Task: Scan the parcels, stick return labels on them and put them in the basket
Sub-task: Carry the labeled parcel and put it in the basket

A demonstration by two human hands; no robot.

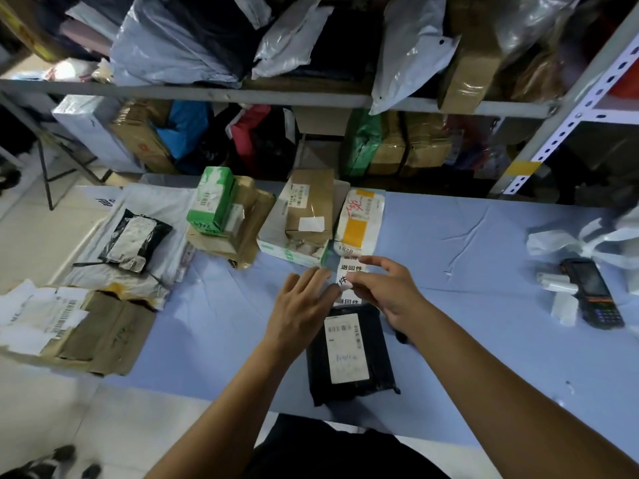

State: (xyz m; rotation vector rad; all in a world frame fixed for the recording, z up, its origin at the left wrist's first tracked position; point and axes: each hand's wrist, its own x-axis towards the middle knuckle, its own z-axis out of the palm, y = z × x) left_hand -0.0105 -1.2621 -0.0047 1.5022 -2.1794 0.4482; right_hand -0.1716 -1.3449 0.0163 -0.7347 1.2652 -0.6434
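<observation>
- We're at the labelling step: the black parcel lies flat on the blue table, near centre, white shipping label facing up.
- Just beyond its far edge runs the label strip, printed in Chinese characters.
- The right hand pinches one return label between thumb and forefinger, lifting its corner off the strip.
- The left hand has its fingers fairly straight, tips at the strip's left edge, apparently steadying it. It grips nothing.
- No return label shows on the black parcel yet, so sticking is not done.
- The scanner lies face up at the right of the table, well apart from both hands. My guess is this parcel is already scanned, though nothing here proves it.
- Plenty is left: a green box, a brown box and a white-and-yellow bag wait at the far side, with more parcels on the left.
- No basket is in view, so I cannot tell how many parcels have gone in.
</observation>
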